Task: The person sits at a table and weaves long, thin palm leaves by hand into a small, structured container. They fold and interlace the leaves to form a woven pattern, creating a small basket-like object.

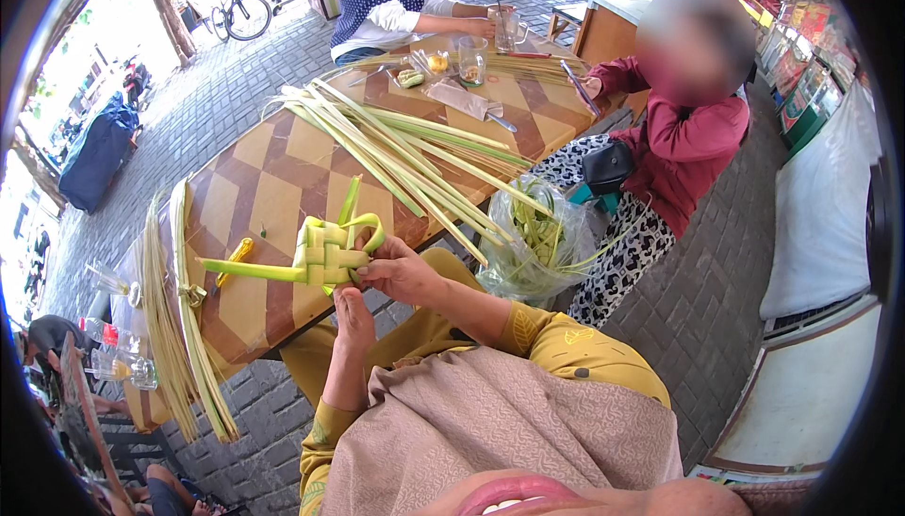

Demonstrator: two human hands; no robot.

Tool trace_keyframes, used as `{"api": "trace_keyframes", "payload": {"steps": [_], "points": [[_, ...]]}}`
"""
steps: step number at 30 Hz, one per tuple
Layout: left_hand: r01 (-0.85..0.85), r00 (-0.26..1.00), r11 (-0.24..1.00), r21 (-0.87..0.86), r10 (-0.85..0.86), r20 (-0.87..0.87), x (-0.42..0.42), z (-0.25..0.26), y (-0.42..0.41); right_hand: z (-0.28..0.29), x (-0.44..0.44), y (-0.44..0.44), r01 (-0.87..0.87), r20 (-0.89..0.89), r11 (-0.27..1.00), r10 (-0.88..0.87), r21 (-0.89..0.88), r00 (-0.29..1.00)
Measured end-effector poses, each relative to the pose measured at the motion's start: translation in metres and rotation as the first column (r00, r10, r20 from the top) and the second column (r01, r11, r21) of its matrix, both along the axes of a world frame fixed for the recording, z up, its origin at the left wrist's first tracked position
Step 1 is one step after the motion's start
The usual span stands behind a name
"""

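A woven palm-leaf pouch (327, 251), green and pale yellow, is held up over the near edge of the table, with long leaf ends sticking out to the left and upward. My right hand (396, 270) grips its right side and a looped strip between thumb and fingers. Under its lower edge is my left hand (353, 314), upright, its fingertips against the weave and partly hidden by it. Long pale palm-leaf strips (403, 155) lie loose across the table. A yellow-handled tool (237, 259), probably a folding cutter, lies left of the pouch beside a tied leaf bundle (185, 247).
The patterned table (247, 177) also bears a glass mug (471, 63), wrapped food (438, 62) and a knife (502, 122). A plastic bag of woven leaf pieces (541, 247) stands at its right edge. A person in red (696, 141) sits at right with a phone; another person (385, 10) sits across.
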State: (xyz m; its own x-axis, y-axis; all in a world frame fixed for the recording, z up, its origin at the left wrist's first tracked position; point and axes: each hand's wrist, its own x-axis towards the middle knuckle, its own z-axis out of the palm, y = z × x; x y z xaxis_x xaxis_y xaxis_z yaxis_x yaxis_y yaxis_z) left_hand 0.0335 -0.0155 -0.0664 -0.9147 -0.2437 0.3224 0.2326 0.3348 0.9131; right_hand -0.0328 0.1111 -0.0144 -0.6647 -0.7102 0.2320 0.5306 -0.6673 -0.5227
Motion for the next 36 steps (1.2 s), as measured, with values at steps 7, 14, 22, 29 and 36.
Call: {"api": "trace_keyframes", "payload": {"steps": [7, 14, 22, 29, 36], "points": [[-0.113, 0.985, 0.989, 0.095, 0.124, -0.12, -0.009, -0.005, -0.026, -0.024, 0.014, -0.018, 0.197, -0.044, 0.974, -0.193, 0.108, 0.98], [0.028, 0.97, 0.942, 0.334, 0.054, -0.236, -0.013, 0.049, -0.04, -0.068, 0.042, -0.025, 0.022, -0.527, 0.871, 0.277, 0.49, 0.803], [-0.156, 0.979, 0.956, -0.25, 0.116, -0.169, -0.005, 0.042, -0.058, -0.042, -0.004, 0.0, -0.094, -0.14, 0.853, 0.191, 0.513, 0.971], [0.279, 0.957, 0.944, -0.175, -0.259, 0.129, -0.006, 0.065, -0.019, -0.029, -0.033, 0.011, 0.032, 0.06, 0.995, -0.037, 0.09, 0.998], [0.282, 0.903, 0.905, 0.32, -0.363, 0.23, 0.002, 0.018, -0.031, -0.016, -0.02, 0.015, 0.203, -0.214, 0.971, -0.172, 0.129, 0.962]]}}
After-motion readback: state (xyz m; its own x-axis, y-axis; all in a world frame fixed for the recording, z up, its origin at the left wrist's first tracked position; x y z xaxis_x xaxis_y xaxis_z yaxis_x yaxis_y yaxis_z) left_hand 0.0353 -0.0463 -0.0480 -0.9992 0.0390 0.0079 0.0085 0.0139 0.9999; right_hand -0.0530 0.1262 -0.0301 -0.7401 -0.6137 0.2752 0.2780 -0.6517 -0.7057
